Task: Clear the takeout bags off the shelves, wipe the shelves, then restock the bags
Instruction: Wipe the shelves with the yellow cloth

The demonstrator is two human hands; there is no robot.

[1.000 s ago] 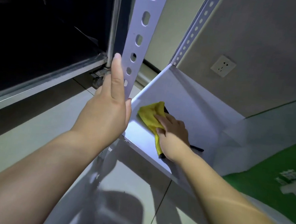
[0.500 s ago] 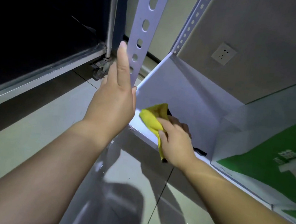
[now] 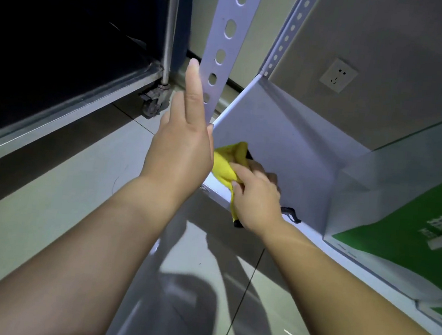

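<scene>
My right hand presses a crumpled yellow cloth onto the front left corner of a white metal shelf. My left hand grips the shelf's perforated white front post, index finger stretched up along it. A white and green takeout bag stands on the same shelf, right of the cloth. A short black strap lies on the shelf behind my right wrist.
A dark steel cart on a caster wheel stands to the left on the tiled floor. A wall socket sits on the grey wall behind the shelf. A lower shelf lies beneath my arms.
My right hand has drawn the cloth toward the shelf's front left corner. The view has shifted so that more of the green bag shows at the right. My left hand stays on the post.
</scene>
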